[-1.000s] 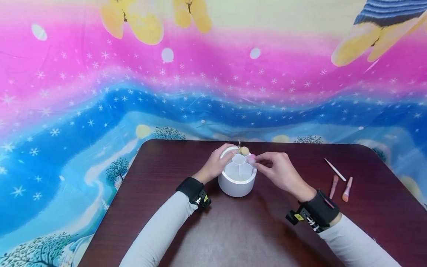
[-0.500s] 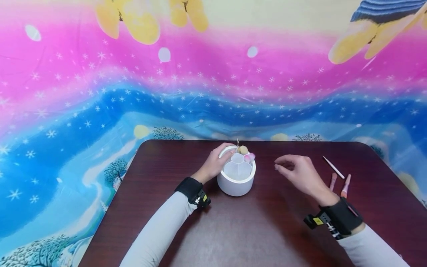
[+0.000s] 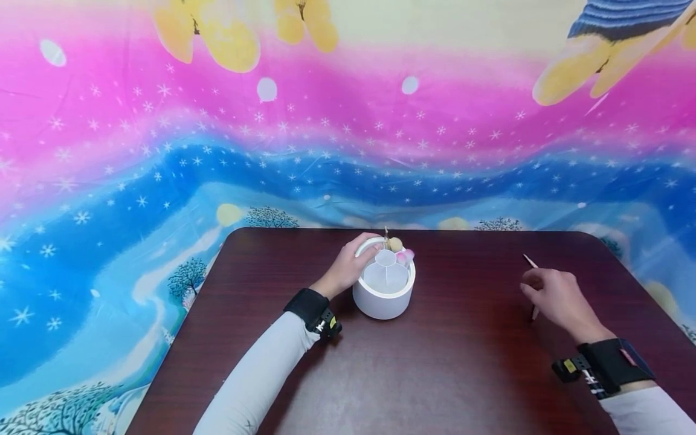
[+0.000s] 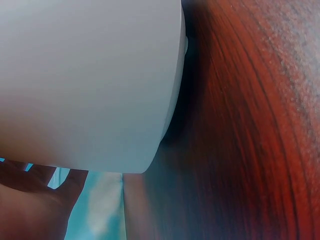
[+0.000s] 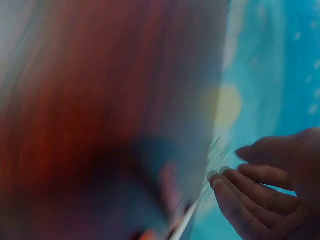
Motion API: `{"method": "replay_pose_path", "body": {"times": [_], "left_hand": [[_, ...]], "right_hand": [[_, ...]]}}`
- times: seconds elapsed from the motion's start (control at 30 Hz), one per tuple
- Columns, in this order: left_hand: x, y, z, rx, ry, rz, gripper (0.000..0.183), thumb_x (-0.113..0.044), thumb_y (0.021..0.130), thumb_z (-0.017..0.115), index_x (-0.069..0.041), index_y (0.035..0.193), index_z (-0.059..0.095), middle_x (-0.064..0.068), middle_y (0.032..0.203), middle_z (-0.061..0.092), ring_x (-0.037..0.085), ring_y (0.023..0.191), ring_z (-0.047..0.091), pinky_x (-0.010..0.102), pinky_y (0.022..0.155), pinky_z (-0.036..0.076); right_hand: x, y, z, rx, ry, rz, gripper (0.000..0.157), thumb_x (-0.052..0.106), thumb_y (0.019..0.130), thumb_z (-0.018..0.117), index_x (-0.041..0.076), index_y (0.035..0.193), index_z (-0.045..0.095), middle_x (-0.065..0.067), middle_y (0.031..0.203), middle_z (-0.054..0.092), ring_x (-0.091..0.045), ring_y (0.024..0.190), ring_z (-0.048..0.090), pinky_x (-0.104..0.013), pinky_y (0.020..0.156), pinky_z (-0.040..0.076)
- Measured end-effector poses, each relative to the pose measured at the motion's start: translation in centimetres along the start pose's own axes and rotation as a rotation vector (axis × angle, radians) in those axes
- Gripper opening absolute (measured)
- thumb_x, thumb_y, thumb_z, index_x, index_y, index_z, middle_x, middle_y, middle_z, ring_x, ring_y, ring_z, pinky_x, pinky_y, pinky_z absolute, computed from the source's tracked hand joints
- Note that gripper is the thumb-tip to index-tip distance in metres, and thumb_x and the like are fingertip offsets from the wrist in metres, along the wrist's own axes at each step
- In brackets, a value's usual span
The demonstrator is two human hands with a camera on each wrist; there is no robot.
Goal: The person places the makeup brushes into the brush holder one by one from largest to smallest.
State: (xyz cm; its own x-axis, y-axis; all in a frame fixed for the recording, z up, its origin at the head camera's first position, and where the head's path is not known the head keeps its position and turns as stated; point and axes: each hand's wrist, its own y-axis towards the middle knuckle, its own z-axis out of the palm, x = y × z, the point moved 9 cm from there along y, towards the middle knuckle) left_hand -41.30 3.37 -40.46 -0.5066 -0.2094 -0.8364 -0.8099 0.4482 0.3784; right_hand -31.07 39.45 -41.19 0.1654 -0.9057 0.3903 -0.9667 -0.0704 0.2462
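Head, white holder (image 3: pixel 383 307): upright on the desk (image 3: pixel 457 362), a yellow tuft (image 3: pixel 395 244) and pink tuft (image 3: pixel 405 257) at its far side.
Head, left grip (image 3: pixel 347 264): curled over the holder's rim, holding it.
Head, right grip (image 3: pixel 557 296): loosely bent, well apart from the holder, partly covering a slim stick (image 3: pixel 530 261).
Left wrist: holder's pale wall looms large.
Right wrist: thumb and fingers parted, holding nothing; a blurred pink brush (image 5: pixel 170 187) lies near.
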Motion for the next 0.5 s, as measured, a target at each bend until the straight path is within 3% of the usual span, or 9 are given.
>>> {"method": "replay_pose_path", "body": {"times": [0.23, 0.37, 0.5], "left_hand": [[0.1, -0.2, 0.0, 0.005, 0.005, -0.029, 0.039, -0.039, 0.098, 0.047, -0.013, 0.125, 0.054, -0.003, 0.122, 0.057, 0.007, 0.11, 0.048, 0.04, 0.094, 0.042], [0.2, -0.3, 0.1, 0.009, 0.004, -0.035, 0.036, -0.038, 0.098, 0.048, -0.015, 0.125, 0.055, -0.002, 0.121, 0.057, 0.008, 0.109, 0.049, 0.04, 0.093, 0.042], [0.1, -0.1, 0.0, 0.007, 0.003, -0.029, 0.035, -0.034, 0.098, 0.048, -0.013, 0.125, 0.054, 0.0, 0.121, 0.057, 0.009, 0.109, 0.049, 0.04, 0.093, 0.042]], "right_hand": [[-6.2, -1.3, 1.1, 0.095, -0.052, 0.11, 0.016, 0.018, 0.09, 0.062, 0.001, 0.089, 0.062, -0.001, 0.06, 0.057, -0.017, 0.05, 0.049, -0.036, 0.047, 0.042], [-7.6, -1.5, 0.7, 0.088, -0.084, 0.138, 0.023, 0.018, 0.088, 0.064, -0.005, 0.09, 0.063, -0.002, 0.061, 0.059, -0.019, 0.057, 0.051, -0.042, 0.056, 0.044], [-7.7, -1.5, 0.6, 0.139, -0.058, 0.166, 0.025, 0.012, 0.087, 0.063, -0.01, 0.097, 0.06, -0.008, 0.07, 0.062, -0.019, 0.058, 0.054, -0.044, 0.058, 0.046]]}}
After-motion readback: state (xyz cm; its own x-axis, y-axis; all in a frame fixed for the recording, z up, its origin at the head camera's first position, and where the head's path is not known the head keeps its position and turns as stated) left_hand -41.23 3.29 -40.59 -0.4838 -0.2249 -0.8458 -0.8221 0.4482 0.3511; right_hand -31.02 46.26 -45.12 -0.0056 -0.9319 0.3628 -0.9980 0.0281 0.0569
